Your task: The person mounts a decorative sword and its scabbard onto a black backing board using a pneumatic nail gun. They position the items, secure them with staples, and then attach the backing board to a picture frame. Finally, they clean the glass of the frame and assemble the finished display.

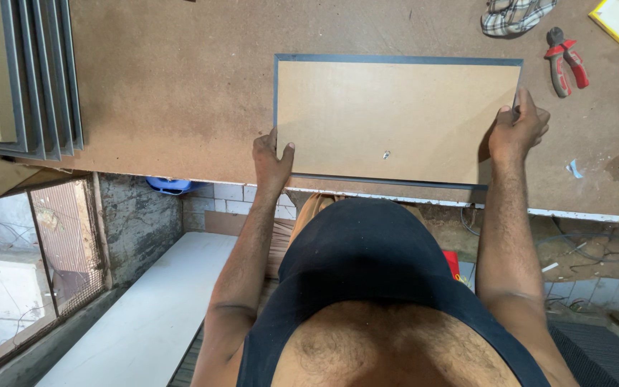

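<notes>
My left hand [272,159] and right hand [516,130] grip the framed board [395,118] lying flat on the table [180,93]. Red pliers [566,61] lie far right, stacked frames [30,79] far left.

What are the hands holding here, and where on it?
Both hold the backing-up picture frame on the workbench: left hand at its near-left corner, right hand on its right edge.

Left grip [272,159], right grip [516,130] clasped, apart.
</notes>
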